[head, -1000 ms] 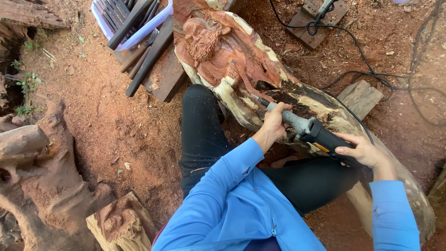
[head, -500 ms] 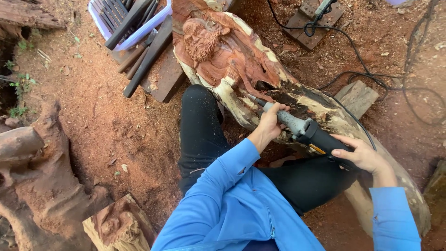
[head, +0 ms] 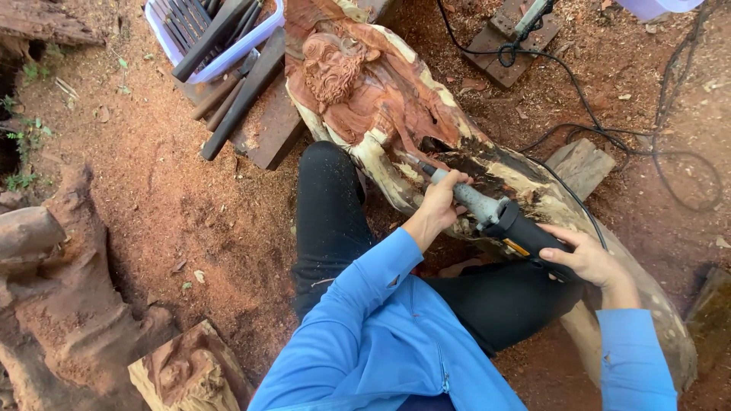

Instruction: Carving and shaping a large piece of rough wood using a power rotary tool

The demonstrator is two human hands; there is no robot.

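I am gripping the black body of the power carver (head: 512,224) in my right hand (head: 590,259), nearest me, while my left hand (head: 442,199) is closing around its grey neck further up. The tool's long axis is running up-left, its tip meeting the dark hollow of the carved log (head: 365,99), below the bearded face.
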